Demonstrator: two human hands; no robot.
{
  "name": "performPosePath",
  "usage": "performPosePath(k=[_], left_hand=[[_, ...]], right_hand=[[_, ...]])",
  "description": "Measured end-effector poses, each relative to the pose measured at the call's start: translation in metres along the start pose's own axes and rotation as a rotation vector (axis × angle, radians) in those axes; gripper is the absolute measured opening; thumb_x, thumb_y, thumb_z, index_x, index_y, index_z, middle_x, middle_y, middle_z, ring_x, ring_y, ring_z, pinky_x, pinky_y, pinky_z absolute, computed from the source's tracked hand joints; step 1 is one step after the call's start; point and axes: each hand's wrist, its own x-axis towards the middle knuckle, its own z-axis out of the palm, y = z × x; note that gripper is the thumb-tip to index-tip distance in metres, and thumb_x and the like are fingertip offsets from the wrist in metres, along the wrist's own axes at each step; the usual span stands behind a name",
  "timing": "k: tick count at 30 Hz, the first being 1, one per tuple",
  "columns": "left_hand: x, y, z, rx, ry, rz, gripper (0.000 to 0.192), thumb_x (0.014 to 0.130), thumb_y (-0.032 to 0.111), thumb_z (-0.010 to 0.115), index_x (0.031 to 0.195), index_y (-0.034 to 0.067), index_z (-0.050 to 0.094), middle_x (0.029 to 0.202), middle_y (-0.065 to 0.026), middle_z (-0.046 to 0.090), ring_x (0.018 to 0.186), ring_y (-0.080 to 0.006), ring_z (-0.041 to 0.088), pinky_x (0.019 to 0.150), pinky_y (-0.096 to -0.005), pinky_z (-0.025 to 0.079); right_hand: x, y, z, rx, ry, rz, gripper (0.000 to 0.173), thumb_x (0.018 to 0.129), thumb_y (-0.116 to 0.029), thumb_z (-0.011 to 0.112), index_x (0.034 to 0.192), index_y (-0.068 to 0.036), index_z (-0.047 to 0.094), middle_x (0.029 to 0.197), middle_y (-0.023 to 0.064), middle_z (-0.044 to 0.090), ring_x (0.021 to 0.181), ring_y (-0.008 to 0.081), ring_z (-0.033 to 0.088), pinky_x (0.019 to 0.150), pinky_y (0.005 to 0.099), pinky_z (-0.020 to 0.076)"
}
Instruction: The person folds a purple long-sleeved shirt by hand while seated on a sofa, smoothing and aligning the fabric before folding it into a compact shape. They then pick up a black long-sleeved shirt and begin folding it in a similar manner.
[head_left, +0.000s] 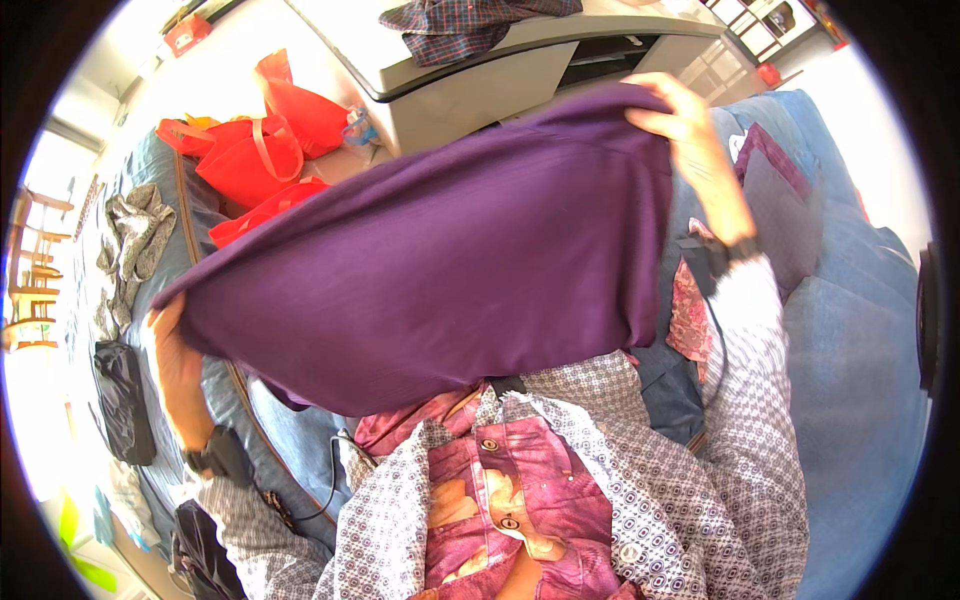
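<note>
A purple cloth garment (450, 262) is stretched out in the air between my two hands, slanting up to the right. My left hand (172, 345) grips its lower left end, beside the blue sofa's arm. At the upper right, my right hand (671, 120) pinches the other end, thumb toward the cloth. Slight blur shows along the garment's upper edge. Its lower edge hangs over my lap, hiding part of my patterned sleeves' jacket (600, 390) and whatever lies behind it. Whether it is a shirt or another piece of clothing, I cannot tell.
A blue sofa (847, 375) surrounds me. Folded grey and purple clothing (780, 202) lies on it at right. Several red bags (251, 161) stand at upper left. A grey patterned cloth (139, 232) and a black bag (124, 405) rest at left. Ahead, a table (465, 105) bears a plaid garment (457, 30).
</note>
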Motion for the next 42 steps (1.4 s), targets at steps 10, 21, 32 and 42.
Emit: performPosePath(k=[10,21,32,42], left_hand=[[0.022,-0.070,0.021,0.022,-0.092,-0.222,0.023,0.094,0.006,0.058,0.109,-0.010,0.062,0.101,-0.0139,0.070,0.083,-0.0197,0.070,0.073,-0.0298,0.058],[0.047,-0.055,0.027,0.192,0.055,-0.037,0.014,0.089,0.005,0.063,0.097,-0.005,0.068,0.087,-0.0063,0.069,0.076,-0.0127,0.063,0.073,-0.0246,0.049],[-0.089,-0.036,0.049,1.002,-0.228,0.190,0.025,0.077,0.006,0.073,0.098,-0.003,0.064,0.088,-0.0100,0.063,0.081,-0.0199,0.063,0.074,-0.0314,0.050],[-0.158,-0.068,0.058,1.486,-0.375,0.360,0.056,0.061,0.001,0.077,0.112,-0.002,0.056,0.115,-0.0186,0.053,0.108,-0.0384,0.051,0.092,-0.0436,0.043]], right_hand=[[-0.009,0.131,0.053,0.212,0.083,0.366,0.037,0.087,-0.007,0.065,0.122,0.003,0.060,0.121,0.0130,0.064,0.111,0.0194,0.060,0.097,0.0313,0.0464],[-0.024,0.133,0.043,0.076,0.080,0.291,0.035,0.087,-0.007,0.063,0.121,0.001,0.061,0.121,0.0109,0.064,0.113,0.0197,0.059,0.099,0.0302,0.0442],[-0.131,-0.027,0.058,-0.401,-0.414,0.019,0.052,0.059,-0.018,0.081,0.104,-0.001,0.062,0.108,0.0110,0.062,0.108,0.0281,0.057,0.096,0.0382,0.0436],[-0.194,-0.032,0.092,-0.696,-0.308,-0.051,0.053,0.063,0.013,0.063,0.114,0.001,0.056,0.117,0.0169,0.056,0.110,0.0345,0.057,0.095,0.0414,0.0466]])
